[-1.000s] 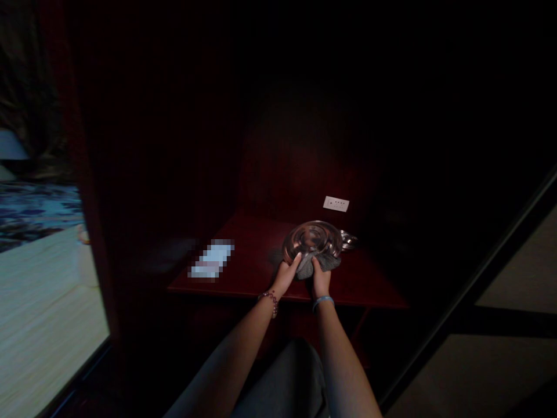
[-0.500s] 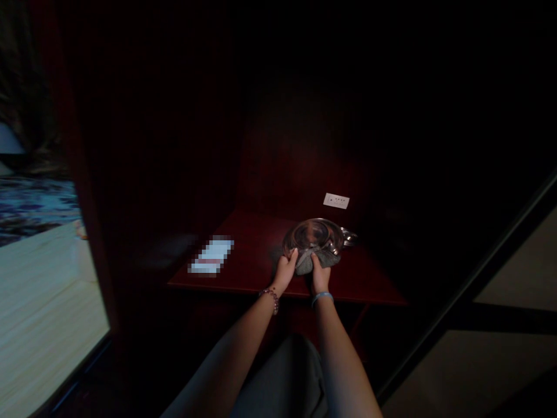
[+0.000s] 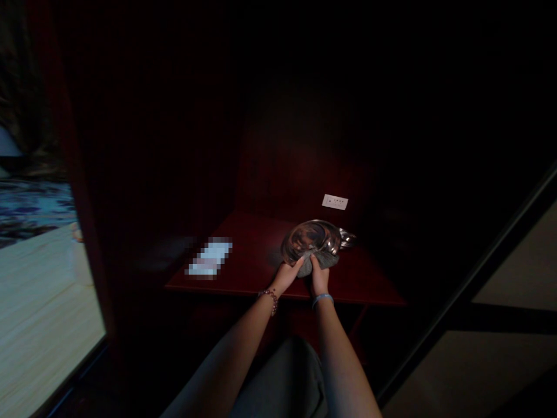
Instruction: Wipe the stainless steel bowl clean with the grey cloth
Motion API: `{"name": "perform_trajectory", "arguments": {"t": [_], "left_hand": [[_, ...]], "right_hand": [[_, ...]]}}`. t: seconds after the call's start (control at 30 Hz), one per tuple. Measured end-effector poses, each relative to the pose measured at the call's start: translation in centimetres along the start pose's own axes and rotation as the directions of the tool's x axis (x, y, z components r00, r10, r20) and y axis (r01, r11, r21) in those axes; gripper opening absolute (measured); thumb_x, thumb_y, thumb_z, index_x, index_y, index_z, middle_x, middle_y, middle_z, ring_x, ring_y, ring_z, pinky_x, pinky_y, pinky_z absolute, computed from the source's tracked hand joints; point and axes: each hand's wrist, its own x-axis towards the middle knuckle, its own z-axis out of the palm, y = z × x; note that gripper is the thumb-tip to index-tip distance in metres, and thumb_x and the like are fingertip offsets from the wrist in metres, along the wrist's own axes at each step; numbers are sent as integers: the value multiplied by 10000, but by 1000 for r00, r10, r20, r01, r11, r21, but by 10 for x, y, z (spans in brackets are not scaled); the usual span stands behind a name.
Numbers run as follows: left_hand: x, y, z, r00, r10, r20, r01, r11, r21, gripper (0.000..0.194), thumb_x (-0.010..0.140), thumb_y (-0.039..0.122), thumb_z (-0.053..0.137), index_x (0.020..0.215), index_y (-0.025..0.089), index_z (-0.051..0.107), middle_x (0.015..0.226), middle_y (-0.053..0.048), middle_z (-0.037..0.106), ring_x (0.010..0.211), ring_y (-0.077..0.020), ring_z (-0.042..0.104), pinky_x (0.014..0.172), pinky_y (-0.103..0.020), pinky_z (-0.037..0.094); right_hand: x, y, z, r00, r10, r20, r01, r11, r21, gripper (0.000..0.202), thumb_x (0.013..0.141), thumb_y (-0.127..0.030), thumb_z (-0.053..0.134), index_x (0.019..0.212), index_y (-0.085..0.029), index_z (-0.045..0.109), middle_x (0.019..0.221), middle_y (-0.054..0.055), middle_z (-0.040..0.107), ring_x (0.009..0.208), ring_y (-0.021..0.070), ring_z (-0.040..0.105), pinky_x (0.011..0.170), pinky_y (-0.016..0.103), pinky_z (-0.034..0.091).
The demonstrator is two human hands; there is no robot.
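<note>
Two hands on one shiny metal dish [image 3: 310, 237], round face toward the camera, held over the dark red tabletop [image 3: 243, 273]. Can't tell if its underside touches the top.

Left hand [image 3: 285, 277]: closed on the dish rim at about 7 o'clock, thumb on top, fingers mostly hidden. Right hand [image 3: 321, 280]: closed on the grey cloth [image 3: 327, 259] at about 6 o'clock, thumb on top, cloth bunched against the rim and spreading toward 5. Fingers under it hidden.

Clock positions around the dish: smaller shiny metal item [image 3: 347, 238] at 3, just beside it, partly covered, shape unclear. White wall socket [image 3: 335, 202] at 1, on the back panel. Pixelated pale patch [image 3: 209, 258] at 9, well apart, on the tabletop; can't tell what it is.

Wrists: beaded bracelet [image 3: 270, 301] on the left, blue band [image 3: 322, 298] on the right. Grey-clad leg [image 3: 282, 383] at 6, below the table edge. Pale wood-grain surface [image 3: 39, 307] far out at 8, past the dark side panel.
</note>
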Motion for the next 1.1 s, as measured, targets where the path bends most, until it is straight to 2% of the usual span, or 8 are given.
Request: {"name": "perform_trajectory", "arguments": {"t": [0.23, 0.37, 0.5, 0.57, 0.73, 0.83, 1.0, 1.1], "left_hand": [[2, 1, -2, 999, -49, -14, 49, 998, 29, 359, 873, 397, 568, 1023, 113, 730, 1050, -126, 750, 1033, -234, 684, 983, -335, 494], [1, 14, -5, 986, 60, -155, -56, 998, 35, 428, 926, 421, 482, 1127, 102, 685, 1132, -155, 719, 1111, -236, 652, 996, -331, 473], [-1, 24, -9, 966, -7, -260, 9, 1000, 4, 513, 929, 479, 460, 1167, 74, 666, 1097, -207, 714, 1054, -273, 675, 908, -353, 522], [-2, 24, -8, 974, -33, -224, 25, 999, -37, 502, 914, 487, 486, 1134, 81, 684, 1088, -195, 720, 1062, -281, 673, 897, -355, 533], [-1, 13, -2, 1000, 25, 10, -23, 994, -105, 386, 807, 361, 677, 1109, 121, 692, 1131, -116, 727, 1094, -235, 662, 1011, -374, 486], [2, 3, -1, 1000, -1, 0, 1, 997, -75, 339, 772, 321, 711, 1040, 113, 711, 1095, -113, 739, 1041, -225, 681, 1008, -380, 486], [5, -2, -3, 999, 7, -46, -9, 999, -43, 304, 804, 366, 665, 939, 100, 720, 939, -108, 760, 929, -224, 700, 857, -336, 547], [4, 3, -7, 973, -16, -229, 11, 1000, -23, 390, 798, 464, 651, 914, 94, 693, 851, -101, 742, 769, -202, 695, 666, -297, 559]], "right_hand": [[1, 1, 1, 1000, -28, -10, 27, 999, -47, 527, 663, -396, 775, 1091, -99, 693, 1103, 124, 731, 985, 230, 689, 922, 361, 531], [0, -1, 3, 998, -57, -25, 55, 998, -43, 542, 659, -392, 778, 1107, -103, 687, 1133, 124, 723, 1010, 222, 681, 944, 356, 518], [-2, -3, 4, 997, -74, -9, 73, 996, -54, 505, 654, -377, 784, 1069, -101, 704, 1106, 121, 735, 1008, 221, 680, 952, 350, 512], [-1, -2, 4, 998, -65, -22, 64, 997, -43, 497, 658, -386, 780, 1056, -96, 708, 1088, 122, 739, 996, 225, 685, 934, 351, 522], [3, 4, 0, 999, -17, -47, 16, 1000, -16, 501, 672, -388, 768, 1075, -99, 703, 1085, 121, 738, 965, 222, 700, 900, 350, 542], [4, 6, -1, 999, -16, -33, 16, 1000, -12, 520, 673, -392, 767, 1098, -99, 695, 1082, 122, 739, 968, 226, 702, 893, 357, 547], [3, 4, 0, 999, -16, -37, 15, 999, -43, 529, 650, -395, 784, 1072, -85, 705, 1063, 127, 744, 962, 235, 701, 899, 358, 543], [1, 1, 1, 999, -38, -26, 36, 995, -92, 495, 644, -375, 788, 1038, -84, 719, 1037, 123, 752, 963, 239, 699, 899, 351, 540]]}}
